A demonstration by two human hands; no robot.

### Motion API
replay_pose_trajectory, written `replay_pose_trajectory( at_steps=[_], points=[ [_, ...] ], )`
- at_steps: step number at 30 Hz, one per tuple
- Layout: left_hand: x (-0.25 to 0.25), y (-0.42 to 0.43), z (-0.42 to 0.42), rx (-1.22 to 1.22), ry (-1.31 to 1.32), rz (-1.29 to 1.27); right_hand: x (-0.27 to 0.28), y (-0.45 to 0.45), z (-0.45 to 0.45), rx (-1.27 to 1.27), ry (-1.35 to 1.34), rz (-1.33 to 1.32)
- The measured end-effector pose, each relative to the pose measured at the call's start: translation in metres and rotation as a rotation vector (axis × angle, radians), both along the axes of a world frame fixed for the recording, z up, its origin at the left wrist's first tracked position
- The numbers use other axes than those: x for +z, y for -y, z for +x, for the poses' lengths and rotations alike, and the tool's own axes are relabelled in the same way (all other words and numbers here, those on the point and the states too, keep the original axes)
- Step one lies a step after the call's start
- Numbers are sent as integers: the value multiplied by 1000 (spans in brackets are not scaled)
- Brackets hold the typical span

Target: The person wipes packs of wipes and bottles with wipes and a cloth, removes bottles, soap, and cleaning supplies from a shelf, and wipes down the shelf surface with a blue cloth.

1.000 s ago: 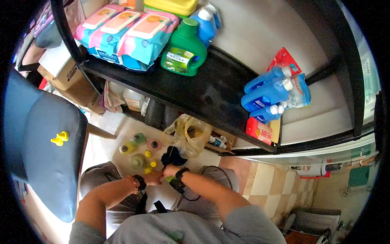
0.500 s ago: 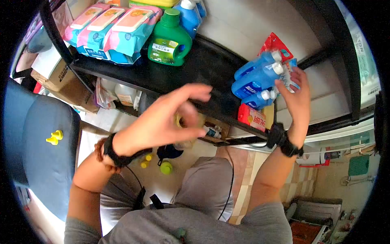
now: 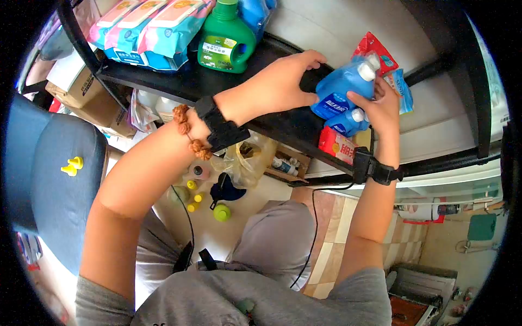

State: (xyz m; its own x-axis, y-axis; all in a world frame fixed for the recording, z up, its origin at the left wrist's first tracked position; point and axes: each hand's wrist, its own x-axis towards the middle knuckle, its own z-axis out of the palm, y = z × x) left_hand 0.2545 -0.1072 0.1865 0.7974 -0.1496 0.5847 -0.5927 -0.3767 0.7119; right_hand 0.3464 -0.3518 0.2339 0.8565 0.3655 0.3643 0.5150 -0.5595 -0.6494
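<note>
Blue bottles [image 3: 342, 89] with white caps stand grouped on the black shelf. My right hand [image 3: 380, 106] is on their right side, thumb against the front of a large bottle and fingers around near the caps, gripping it. To the left of the bottles is my left hand [image 3: 296, 79], its thumb and fingers spread apart with nothing between them. The thumb tip is close beside the bottle's base. A smaller blue bottle [image 3: 348, 122] stands in front, with a red box [image 3: 337, 144] below it. Behind are a red packet [image 3: 375, 51] and a blue-white packet [image 3: 403, 89].
Wipes packs [image 3: 171, 27] and a green jug [image 3: 225, 41] are at the shelf's left. On the floor are a plastic bag [image 3: 250, 163], a dark cloth [image 3: 228, 190], a lime-green item [image 3: 222, 212] and small yellow items. Yellow pieces [image 3: 72, 165] lie on the blue chair [image 3: 65, 201].
Both hands have risen from the floor items to the shelf. Over the last half second my left hand reached right towards the blue bottles, and my right hand closed on one.
</note>
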Motion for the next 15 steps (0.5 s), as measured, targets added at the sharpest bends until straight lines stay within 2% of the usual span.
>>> replay_pose_trajectory(
  at_steps=[2, 5, 6, 10, 13, 15],
  points=[
    [2, 4, 7, 33, 37, 20, 6, -12, -8, -4, 79, -35],
    [11, 4, 7, 69, 56, -8, 27, -34, -30, 103, 114, 80],
    [16, 3, 6, 76, 56, -27, 37, -40, -37, 86, 184, 12],
    [46, -10, -21, 107, -62, 13, 61, -66, -67, 177, 116, 86],
    [40, -23, -48, 189, -54, -75, 72, -53, -54, 270, 121, 10],
    [40, -34, -74, 179, -39, -375, 75, -32, -31, 107, 216, -94]
  ],
)
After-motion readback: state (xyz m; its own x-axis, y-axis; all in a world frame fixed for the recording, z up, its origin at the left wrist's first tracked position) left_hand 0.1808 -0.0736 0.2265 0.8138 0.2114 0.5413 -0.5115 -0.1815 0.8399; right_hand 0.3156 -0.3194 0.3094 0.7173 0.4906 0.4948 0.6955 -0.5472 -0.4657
